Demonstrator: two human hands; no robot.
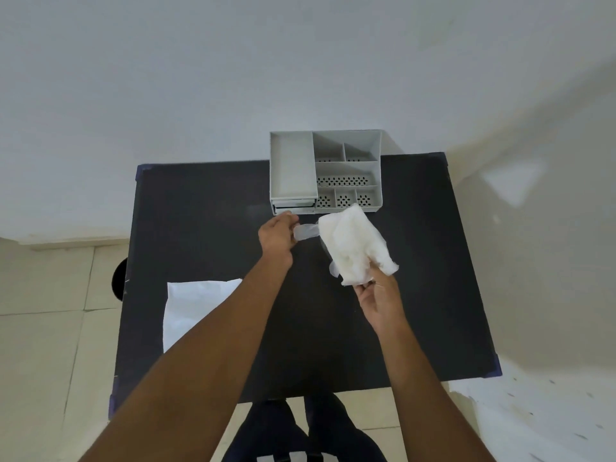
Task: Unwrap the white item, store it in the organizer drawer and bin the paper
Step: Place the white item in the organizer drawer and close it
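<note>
Both forearms are stretched over the black worktop [206, 228]. White paper bundle [355, 243] is held up by the right hand [378, 296], fingers clamped on its lower edge, so the left hand [278, 236] can pinch and pull the translucent strip [305, 232] sideways. Grey organizer [325, 171] is waiting just behind, its drawer [293, 204] apparently not opened.

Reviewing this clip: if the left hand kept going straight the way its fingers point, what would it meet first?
Probably the organizer. The left hand points up-table toward its lower left front, where the drawer sits, with only a short stretch of dark table between. Height is unclear from one view, so it might pass above it.
</note>
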